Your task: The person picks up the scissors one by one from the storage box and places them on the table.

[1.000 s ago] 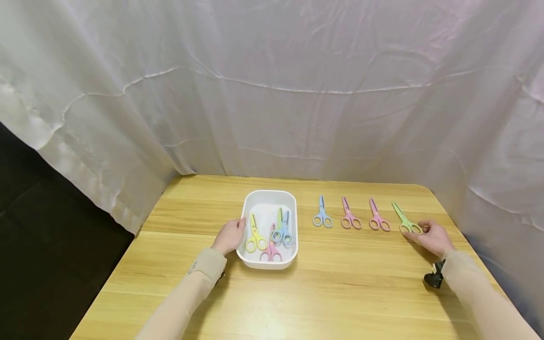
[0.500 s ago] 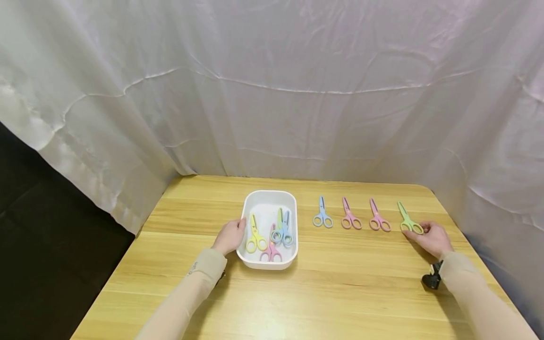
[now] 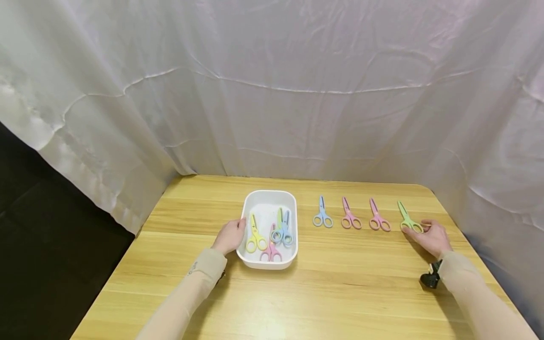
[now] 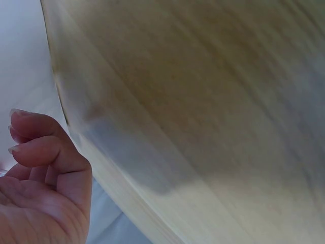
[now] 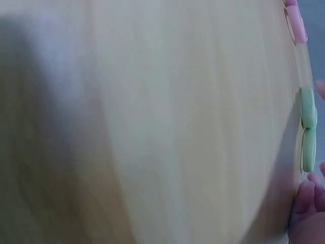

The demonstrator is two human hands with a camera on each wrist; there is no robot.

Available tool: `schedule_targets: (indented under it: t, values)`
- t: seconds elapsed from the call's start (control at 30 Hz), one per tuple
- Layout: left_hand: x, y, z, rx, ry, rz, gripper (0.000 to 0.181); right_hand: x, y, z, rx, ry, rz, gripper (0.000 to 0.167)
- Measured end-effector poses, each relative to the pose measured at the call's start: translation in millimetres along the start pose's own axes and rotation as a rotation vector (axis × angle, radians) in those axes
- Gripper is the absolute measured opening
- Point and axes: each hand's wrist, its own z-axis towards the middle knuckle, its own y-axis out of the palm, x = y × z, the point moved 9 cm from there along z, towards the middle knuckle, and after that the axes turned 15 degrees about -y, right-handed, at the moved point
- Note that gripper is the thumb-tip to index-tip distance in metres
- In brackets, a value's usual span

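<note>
In the head view, my left hand (image 3: 229, 235) holds the left rim of a white plastic box (image 3: 275, 266), thumb over the edge. Yellow scissors (image 3: 256, 238), pink scissors (image 3: 271, 252), blue scissors (image 3: 284, 234) and partly covered green scissors (image 3: 279, 215) lie inside. Curled fingers (image 4: 43, 147) show in the left wrist view. My right hand (image 3: 431, 238) is at the handles of light green scissors (image 3: 406, 218) flat on the table, thumb and fingers about the loops. The right wrist view shows green handles (image 5: 308, 109) and fingertips (image 5: 304, 195) close by.
Left of the green scissors, pink scissors (image 3: 377, 215), a second pink pair (image 3: 349, 215) and blue scissors (image 3: 322, 212) lie in a row, points away. The wooden table (image 3: 331, 293) ends at a pale curtain (image 3: 297, 118).
The green scissors were turned more upright and shifted slightly right, into line with the row. My right fingers then eased a little off the loops. The left hand and box stayed put.
</note>
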Motion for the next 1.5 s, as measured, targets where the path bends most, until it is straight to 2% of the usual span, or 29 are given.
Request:
schedule_targets:
  t: [0.2, 0.43, 0.7, 0.9, 1.2, 1.5]
  values:
    - [0.5, -0.2, 0.4, 0.008, 0.004, 0.005, 0.055, -6.1, -5.2, -3.0, 0.119, 0.036, 0.026, 0.079]
    - [0.3, -1.2, 0.2, 0.011, 0.008, 0.006, 0.056, -19.1, -8.3, 0.3, 0.185, 0.048, 0.066, 0.073]
    - [0.9, -0.6, 1.2, 0.025, 0.006, 0.030, 0.055, -54.2, -8.8, 10.7, 0.244, -0.026, 0.109, 0.064]
    - [1.1, -1.1, -0.1, 0.021, 0.008, 0.026, 0.055, -86.3, -3.6, 19.5, 0.252, -0.110, 0.133, 0.059]
    - [1.7, -2.2, -1.2, 0.022, 0.011, 0.032, 0.054, -127.6, 7.0, 27.2, 0.216, -0.202, 0.166, 0.056]
    - [0.5, -2.2, 0.1, 0.022, 0.005, 0.031, 0.055, -161.2, 21.2, 33.8, 0.170, -0.243, 0.228, 0.056]
